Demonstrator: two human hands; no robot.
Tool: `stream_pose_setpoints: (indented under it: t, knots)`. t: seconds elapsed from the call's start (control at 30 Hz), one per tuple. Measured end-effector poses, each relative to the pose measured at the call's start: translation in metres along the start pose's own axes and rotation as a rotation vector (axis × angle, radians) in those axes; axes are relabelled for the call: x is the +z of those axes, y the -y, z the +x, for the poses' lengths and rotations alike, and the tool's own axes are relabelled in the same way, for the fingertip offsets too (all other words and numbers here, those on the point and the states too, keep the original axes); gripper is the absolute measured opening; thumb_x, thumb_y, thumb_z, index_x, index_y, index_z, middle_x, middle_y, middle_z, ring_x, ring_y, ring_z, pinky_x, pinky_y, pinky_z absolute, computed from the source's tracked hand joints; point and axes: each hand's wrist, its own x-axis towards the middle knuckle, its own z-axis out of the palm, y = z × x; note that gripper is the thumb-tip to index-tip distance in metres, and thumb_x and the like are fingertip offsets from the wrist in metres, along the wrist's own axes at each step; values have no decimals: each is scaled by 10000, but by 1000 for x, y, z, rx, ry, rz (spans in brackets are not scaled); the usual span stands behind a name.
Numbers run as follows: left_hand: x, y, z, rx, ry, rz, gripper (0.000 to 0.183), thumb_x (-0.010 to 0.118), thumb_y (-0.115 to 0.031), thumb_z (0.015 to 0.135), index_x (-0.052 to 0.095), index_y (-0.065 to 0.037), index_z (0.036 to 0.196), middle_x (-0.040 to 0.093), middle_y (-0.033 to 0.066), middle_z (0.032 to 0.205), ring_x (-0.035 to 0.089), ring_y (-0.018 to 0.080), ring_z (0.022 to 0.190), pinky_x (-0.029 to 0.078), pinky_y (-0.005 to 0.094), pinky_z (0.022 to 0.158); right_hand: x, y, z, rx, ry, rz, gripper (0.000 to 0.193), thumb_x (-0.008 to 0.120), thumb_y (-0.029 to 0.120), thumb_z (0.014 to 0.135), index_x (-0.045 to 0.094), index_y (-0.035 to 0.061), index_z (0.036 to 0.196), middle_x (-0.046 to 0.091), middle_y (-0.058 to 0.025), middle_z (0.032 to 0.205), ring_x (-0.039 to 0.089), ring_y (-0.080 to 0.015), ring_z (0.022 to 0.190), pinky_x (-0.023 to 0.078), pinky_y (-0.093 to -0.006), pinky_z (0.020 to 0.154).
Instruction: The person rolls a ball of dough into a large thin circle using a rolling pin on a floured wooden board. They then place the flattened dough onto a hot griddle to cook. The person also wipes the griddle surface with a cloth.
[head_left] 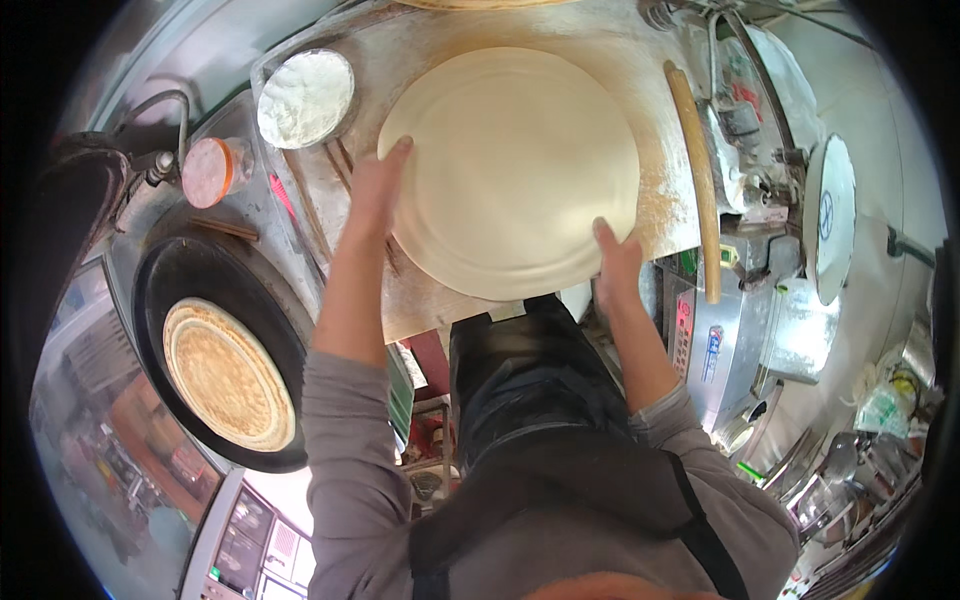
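A large, pale cream round disc (515, 170) with faint rings near its rim is between my hands, over the floured work board (660, 215). I cannot tell whether it is rolled dough or a stiff plate. My left hand (380, 185) grips its left edge, thumb on top and fingers mostly hidden. At its lower right edge, my right hand (619, 265) holds it the same way, thumb on the upper face. Along the board's right side lies a wooden rolling pin (695, 175). A bowl of white flour (306, 98) stands at the board's upper left.
On the left, a browned flatbread (229, 374) lies in a wide black pan (160, 275). A jar with an orange rim (212, 172) stands behind it. Thin sticks (310, 205) lie by the board's left edge. To the right are a metal appliance (715, 335) and a white enamel dish (830, 220).
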Motion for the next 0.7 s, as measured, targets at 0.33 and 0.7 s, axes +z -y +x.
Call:
stream_pose_setpoints:
  t: [0.33, 0.7]
  knots:
    - [55, 86, -121, -40, -133, -1087, 326, 541, -199, 1084, 578, 8, 1332, 658, 132, 1306, 635, 254, 1198, 521, 416, 1052, -50, 92, 171, -399, 223, -911, 386, 662, 218, 993, 628, 23, 1325, 706, -197, 1254, 700, -305, 1122, 542, -407, 962]
    - [196, 120, -188, -261, 51, -1390, 499, 534, -232, 1101, 386, -29, 1532, 505, 132, 1534, 508, 292, 1411, 422, 497, 1194, 112, 120, 263, -1569, 1089, -1124, 681, 590, 264, 970, 381, 147, 1607, 319, -136, 1683, 345, -400, 1508, 307, -514, 1222]
